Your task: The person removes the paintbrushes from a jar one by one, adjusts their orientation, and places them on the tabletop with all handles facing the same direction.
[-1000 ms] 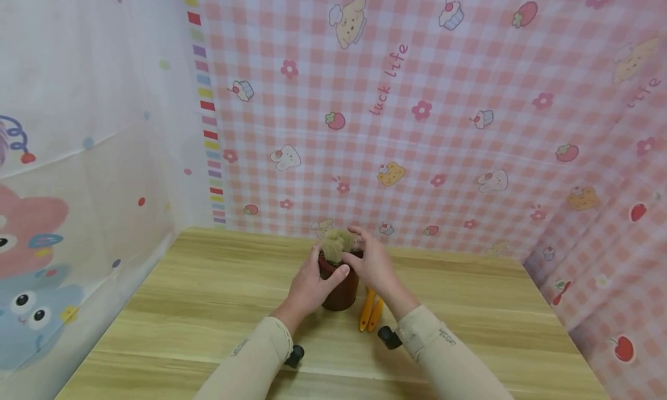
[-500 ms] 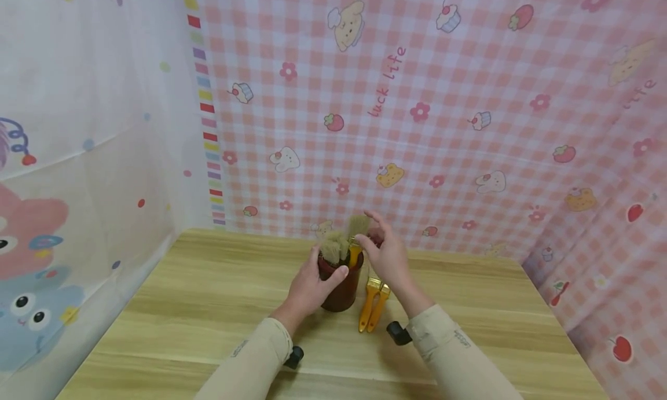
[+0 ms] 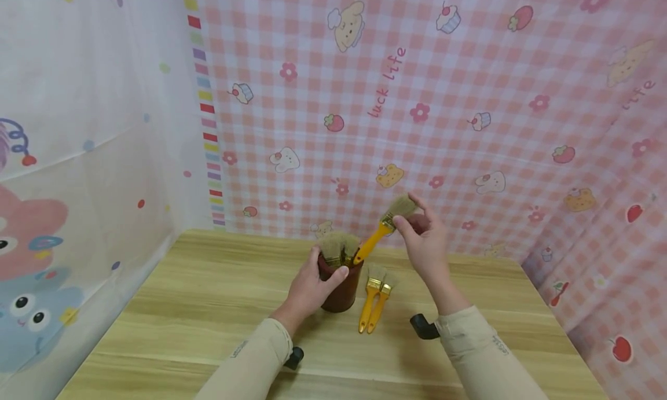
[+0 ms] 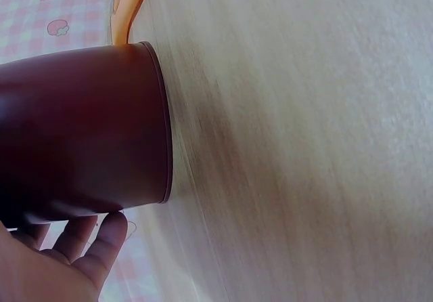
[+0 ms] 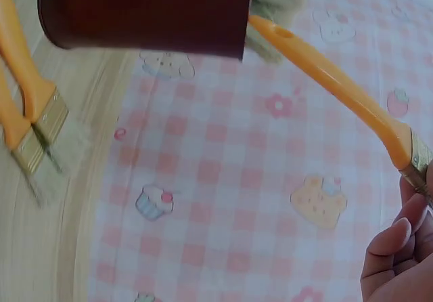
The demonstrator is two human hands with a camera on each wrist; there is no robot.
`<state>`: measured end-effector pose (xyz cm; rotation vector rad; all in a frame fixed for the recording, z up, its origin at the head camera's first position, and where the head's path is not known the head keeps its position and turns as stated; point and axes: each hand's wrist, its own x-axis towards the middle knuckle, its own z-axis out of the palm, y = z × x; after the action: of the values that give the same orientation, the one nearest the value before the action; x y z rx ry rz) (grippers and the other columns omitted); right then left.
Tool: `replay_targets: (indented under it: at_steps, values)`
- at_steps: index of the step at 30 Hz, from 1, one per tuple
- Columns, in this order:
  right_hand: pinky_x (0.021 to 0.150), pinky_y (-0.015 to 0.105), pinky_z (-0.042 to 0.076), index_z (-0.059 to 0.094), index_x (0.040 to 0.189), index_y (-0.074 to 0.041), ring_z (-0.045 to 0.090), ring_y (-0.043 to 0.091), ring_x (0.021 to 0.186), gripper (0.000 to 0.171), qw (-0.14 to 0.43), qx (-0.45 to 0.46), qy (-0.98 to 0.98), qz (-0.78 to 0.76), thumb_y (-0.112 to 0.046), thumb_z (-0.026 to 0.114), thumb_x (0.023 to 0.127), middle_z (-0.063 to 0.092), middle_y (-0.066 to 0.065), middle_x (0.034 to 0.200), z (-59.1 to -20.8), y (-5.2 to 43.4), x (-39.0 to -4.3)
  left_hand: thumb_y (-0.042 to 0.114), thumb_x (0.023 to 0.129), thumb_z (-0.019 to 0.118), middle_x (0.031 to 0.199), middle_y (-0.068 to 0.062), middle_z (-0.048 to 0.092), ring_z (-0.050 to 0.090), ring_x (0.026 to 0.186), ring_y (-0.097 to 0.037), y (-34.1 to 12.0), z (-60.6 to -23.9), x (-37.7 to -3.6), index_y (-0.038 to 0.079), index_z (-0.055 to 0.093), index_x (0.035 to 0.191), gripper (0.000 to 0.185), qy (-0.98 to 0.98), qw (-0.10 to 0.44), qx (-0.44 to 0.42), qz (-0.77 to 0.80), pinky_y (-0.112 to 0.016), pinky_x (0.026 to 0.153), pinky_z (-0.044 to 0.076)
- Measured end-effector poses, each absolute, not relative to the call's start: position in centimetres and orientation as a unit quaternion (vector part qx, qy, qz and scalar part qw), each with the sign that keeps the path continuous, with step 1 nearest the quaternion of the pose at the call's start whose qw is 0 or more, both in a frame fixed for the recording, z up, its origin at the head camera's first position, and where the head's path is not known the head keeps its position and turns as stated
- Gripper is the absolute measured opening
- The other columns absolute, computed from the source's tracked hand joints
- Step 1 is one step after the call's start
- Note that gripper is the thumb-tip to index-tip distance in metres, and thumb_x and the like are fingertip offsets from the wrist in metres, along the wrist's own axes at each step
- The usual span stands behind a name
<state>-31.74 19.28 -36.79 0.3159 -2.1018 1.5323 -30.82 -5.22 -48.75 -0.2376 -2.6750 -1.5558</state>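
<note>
A dark red cup [image 3: 341, 287] stands on the wooden table [image 3: 208, 307] with brush bristles [image 3: 336, 248] sticking out of it. My left hand [image 3: 310, 284] grips the cup's side; the left wrist view shows the cup [image 4: 81, 133] with my fingers [image 4: 88, 251] curled round it. My right hand [image 3: 424, 241] pinches a yellow-handled brush [image 3: 383, 229] by its bristle end, raised, its handle tip at the cup's rim. In the right wrist view this brush [image 5: 338, 92] runs from the cup [image 5: 145, 11] to my fingers [image 5: 399, 248].
Two more yellow-handled brushes [image 3: 374, 298] lie side by side on the table just right of the cup, also seen in the right wrist view as brushes [image 5: 34, 122]. Pink checked cloth [image 3: 443, 110] hangs behind and right, a pale printed sheet [image 3: 78, 128] on the left.
My right hand has lifted up and to the right, drawing one brush out of the cup by its bristle end. The left hand and cup have stayed put.
</note>
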Motion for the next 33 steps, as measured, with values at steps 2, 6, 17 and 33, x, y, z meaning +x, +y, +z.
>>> replay_targets:
  at_steps: [2,6,17,33]
  values:
    - [0.060,0.021,0.044,0.059,0.154,-0.019,0.055,0.006,0.066,0.052,0.258,0.103,-0.777,0.565,-0.014,0.072,0.104,0.075,0.026,0.097,-36.7,20.3,-31.6,0.074,0.096,0.061,0.165,-0.019,0.047,0.051,0.148,-0.041,-5.2,-48.8,-30.8,0.021,0.021,0.171,0.100,-0.863,0.019,-0.077,-0.499,-0.062,0.118,0.043]
    - [0.059,0.023,0.046,0.059,0.154,-0.017,0.056,0.009,0.065,0.052,0.238,0.092,-0.815,0.520,-0.017,0.073,0.104,0.077,0.022,0.094,-37.3,22.2,-31.7,0.075,0.096,0.060,0.168,-0.018,0.044,0.049,0.150,-0.042,-5.2,-48.9,-30.9,0.021,0.020,0.172,0.102,-0.863,0.017,-0.075,-0.499,-0.062,0.119,0.043]
    - [0.064,0.036,0.054,0.055,0.156,-0.014,0.064,0.022,0.072,0.051,0.019,0.127,-0.942,0.309,-0.011,0.066,0.107,0.074,0.013,0.089,-43.2,23.9,-33.5,0.074,0.097,0.061,0.159,-0.014,0.055,0.056,0.144,-0.037,-5.0,-49.3,-31.1,0.023,0.027,0.168,0.094,-0.865,0.031,-0.079,-0.494,-0.059,0.115,0.047]
    - [0.094,0.049,0.061,0.059,0.152,-0.012,0.075,0.029,0.109,0.051,-0.010,0.116,-0.963,0.244,-0.006,0.070,0.103,0.079,0.015,0.119,-48.6,20.9,-34.3,0.071,0.099,0.061,0.165,-0.014,0.048,0.052,0.148,-0.038,-4.9,-48.7,-30.9,0.025,0.021,0.171,0.095,-0.862,0.023,-0.073,-0.500,-0.061,0.118,0.044]
